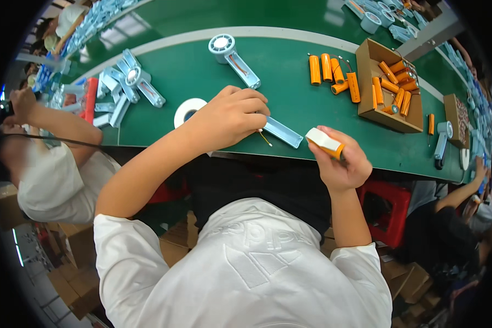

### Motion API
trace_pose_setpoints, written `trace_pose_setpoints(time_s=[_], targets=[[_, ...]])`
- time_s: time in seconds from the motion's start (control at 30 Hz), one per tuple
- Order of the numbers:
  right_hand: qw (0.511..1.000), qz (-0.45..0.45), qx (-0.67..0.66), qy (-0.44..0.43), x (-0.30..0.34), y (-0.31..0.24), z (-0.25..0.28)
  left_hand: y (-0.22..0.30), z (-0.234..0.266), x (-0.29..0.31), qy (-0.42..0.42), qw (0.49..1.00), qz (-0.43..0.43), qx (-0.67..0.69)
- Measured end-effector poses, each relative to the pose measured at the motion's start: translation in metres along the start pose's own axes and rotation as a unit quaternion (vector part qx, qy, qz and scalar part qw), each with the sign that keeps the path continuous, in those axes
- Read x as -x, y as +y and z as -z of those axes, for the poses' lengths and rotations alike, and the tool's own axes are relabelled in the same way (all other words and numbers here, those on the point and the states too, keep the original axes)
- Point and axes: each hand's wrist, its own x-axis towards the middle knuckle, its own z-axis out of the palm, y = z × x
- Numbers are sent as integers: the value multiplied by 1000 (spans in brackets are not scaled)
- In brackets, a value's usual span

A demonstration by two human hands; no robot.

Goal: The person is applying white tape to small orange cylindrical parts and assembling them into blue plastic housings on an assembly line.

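Head view: the right hand (pixel 349 164) clasped a white-topped orange battery (pixel 338 152); the left hand (pixel 229 119), fingers (pixel 252 106) curled, overlapped a blue casing (pixel 283 134), grip unclear.

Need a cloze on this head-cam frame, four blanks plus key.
1. The right hand holds a cylinder with a white patch; the cylinder is ____.
2. The trough-shaped part by the left hand is pale ____.
3. The white roll lies beside the ____ forearm.
4. From the wearer's viewpoint, the open cardboard box stands to the ____ of that roll.

Missing words: orange; blue; left; right.
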Motion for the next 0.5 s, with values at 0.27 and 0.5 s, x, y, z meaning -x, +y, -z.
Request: trace_pose_setpoints(time_s=[0.27,0.5], targets=[[986,162,32,22,-2,12,-21,2,-13,4,33,996,-45,-67],[987,99,72,-100,-7,8,-15,-1,-19,6,40,997,-39,-51]])
